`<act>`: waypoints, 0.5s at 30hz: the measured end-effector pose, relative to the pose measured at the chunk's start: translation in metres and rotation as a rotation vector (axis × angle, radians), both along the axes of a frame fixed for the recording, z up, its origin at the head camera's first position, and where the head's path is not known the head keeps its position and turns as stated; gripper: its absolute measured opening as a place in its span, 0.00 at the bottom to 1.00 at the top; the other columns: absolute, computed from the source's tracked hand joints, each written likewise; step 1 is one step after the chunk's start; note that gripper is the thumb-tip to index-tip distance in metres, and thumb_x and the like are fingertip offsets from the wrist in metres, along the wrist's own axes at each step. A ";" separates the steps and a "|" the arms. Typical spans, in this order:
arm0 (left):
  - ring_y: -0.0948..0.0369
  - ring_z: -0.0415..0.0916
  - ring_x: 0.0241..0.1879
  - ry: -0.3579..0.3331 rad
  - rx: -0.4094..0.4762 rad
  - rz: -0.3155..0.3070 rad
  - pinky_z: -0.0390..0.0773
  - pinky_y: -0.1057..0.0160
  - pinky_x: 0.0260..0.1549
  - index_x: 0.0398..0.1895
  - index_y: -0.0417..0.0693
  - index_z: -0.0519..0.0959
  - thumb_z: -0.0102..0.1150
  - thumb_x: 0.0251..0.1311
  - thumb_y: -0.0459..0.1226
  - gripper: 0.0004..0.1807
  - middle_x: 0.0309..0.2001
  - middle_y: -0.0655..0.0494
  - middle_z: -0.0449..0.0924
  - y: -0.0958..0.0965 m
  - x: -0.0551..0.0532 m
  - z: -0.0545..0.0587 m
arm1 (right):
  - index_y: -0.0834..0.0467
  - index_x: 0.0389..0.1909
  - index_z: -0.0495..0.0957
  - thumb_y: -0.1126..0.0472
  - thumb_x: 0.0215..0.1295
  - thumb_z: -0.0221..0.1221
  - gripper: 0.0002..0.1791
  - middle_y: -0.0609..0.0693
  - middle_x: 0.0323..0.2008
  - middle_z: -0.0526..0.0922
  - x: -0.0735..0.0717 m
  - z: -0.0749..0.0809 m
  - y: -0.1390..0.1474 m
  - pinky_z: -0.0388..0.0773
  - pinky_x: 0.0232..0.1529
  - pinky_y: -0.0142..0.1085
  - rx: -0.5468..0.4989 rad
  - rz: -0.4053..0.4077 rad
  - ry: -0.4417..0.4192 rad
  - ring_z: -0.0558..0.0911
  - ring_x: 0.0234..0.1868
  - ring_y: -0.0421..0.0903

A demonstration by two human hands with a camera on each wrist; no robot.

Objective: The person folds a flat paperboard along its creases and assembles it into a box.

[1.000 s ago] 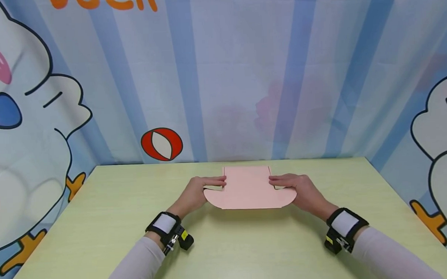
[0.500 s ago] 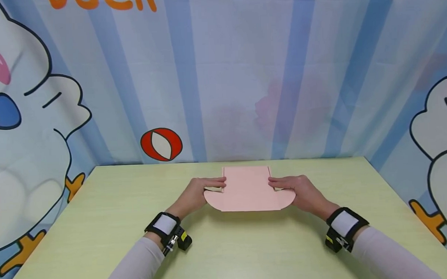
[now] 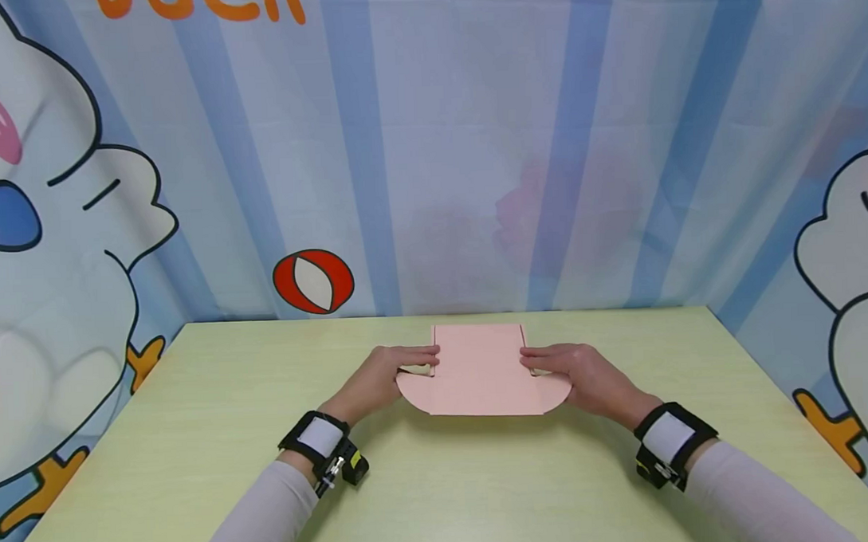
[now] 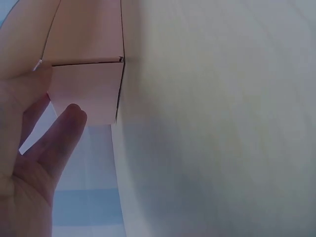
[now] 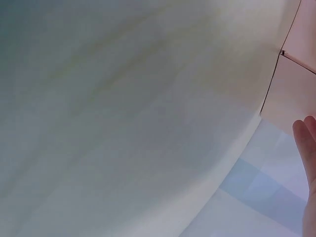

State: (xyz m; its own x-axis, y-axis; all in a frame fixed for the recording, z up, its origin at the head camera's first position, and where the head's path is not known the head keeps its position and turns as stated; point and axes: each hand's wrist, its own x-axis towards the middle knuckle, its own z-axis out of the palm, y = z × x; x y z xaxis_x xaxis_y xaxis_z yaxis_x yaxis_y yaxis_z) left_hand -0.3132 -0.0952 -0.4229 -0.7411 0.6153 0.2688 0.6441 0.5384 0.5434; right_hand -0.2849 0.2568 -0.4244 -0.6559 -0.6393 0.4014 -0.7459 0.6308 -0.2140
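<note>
A pale pink cardboard box (image 3: 480,353) stands near the table's far edge, its front flap (image 3: 485,397) jutting toward me with rounded ends. My left hand (image 3: 375,374) is at the box's left side, straight fingers along the lid's edge. In the left wrist view, a fingertip overlaps the box's side wall (image 4: 94,84); a slit of light shows between the fingers. On the opposite side my right hand (image 3: 590,375) mirrors it, fingertips over the lid's edge. The right wrist view catches its fingers (image 5: 302,133) by the box's side wall (image 5: 289,94). Both thumbs are hidden under the flap in the head view.
The pale yellow-green table (image 3: 485,492) spreads in front of the box. Behind it hangs a blue-striped curtain (image 3: 458,142) printed with cartoon figures and a red-and-white ball (image 3: 313,281).
The front flap's edge has come slightly lower and nearer to me. My right hand has shifted a little inward and down; the left has barely moved.
</note>
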 end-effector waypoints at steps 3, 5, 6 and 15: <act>0.53 0.72 0.67 0.010 -0.011 -0.002 0.75 0.54 0.63 0.58 0.47 0.81 0.67 0.58 0.32 0.22 0.64 0.55 0.77 0.000 0.000 0.001 | 0.59 0.58 0.80 0.62 0.49 0.75 0.31 0.55 0.59 0.82 -0.001 0.000 0.001 0.84 0.51 0.45 0.000 0.013 0.039 0.83 0.57 0.55; 0.54 0.72 0.67 0.015 -0.012 0.003 0.75 0.54 0.63 0.58 0.47 0.81 0.67 0.58 0.31 0.22 0.64 0.56 0.77 0.001 0.000 0.001 | 0.59 0.58 0.81 0.62 0.50 0.74 0.31 0.55 0.59 0.82 -0.001 0.000 0.001 0.84 0.51 0.45 -0.006 0.018 0.049 0.83 0.57 0.55; 0.54 0.72 0.67 0.017 -0.010 0.006 0.75 0.55 0.63 0.58 0.47 0.81 0.67 0.58 0.31 0.22 0.64 0.56 0.77 0.001 0.000 0.001 | 0.59 0.58 0.81 0.63 0.50 0.74 0.30 0.55 0.59 0.82 -0.001 0.000 0.001 0.84 0.51 0.45 -0.010 0.020 0.051 0.83 0.57 0.55; 0.53 0.73 0.66 -0.005 0.021 0.026 0.77 0.54 0.61 0.59 0.47 0.81 0.67 0.59 0.34 0.22 0.64 0.56 0.77 0.002 0.000 -0.003 | 0.59 0.58 0.80 0.67 0.52 0.72 0.29 0.55 0.59 0.82 -0.001 -0.003 0.001 0.84 0.50 0.45 -0.045 0.026 0.019 0.82 0.58 0.55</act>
